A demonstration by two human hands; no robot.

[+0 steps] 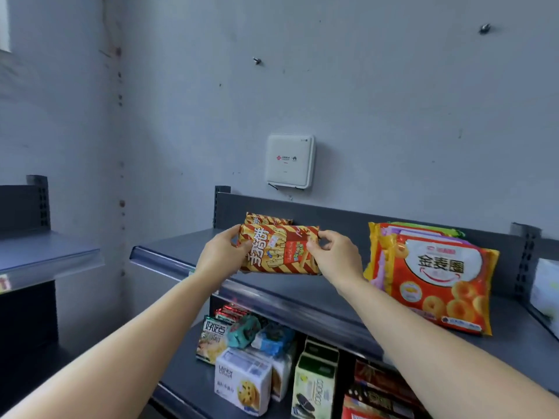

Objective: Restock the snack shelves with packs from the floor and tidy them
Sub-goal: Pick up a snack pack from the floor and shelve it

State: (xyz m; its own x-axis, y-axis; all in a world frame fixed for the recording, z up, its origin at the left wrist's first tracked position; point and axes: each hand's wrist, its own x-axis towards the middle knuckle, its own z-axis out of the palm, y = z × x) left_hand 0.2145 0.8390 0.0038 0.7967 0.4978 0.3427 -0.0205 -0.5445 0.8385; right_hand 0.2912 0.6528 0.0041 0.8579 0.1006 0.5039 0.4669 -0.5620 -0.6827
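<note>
Far left I had a side shelf [45, 255]. A white wall box [290, 161] hung above the top shelf [169, 252]. The left hand [220, 258] gripped the striped pack [281, 249] at its left end, fingers curled round it, and the right hand [335, 255] pinched its right end. The pack sat between both hands over the shelf, long axis left to right, front facing me. A matching pack [266, 219] stood just behind. Further right, orange ring-snack packs [435, 276] leaned against the back panel.
</note>
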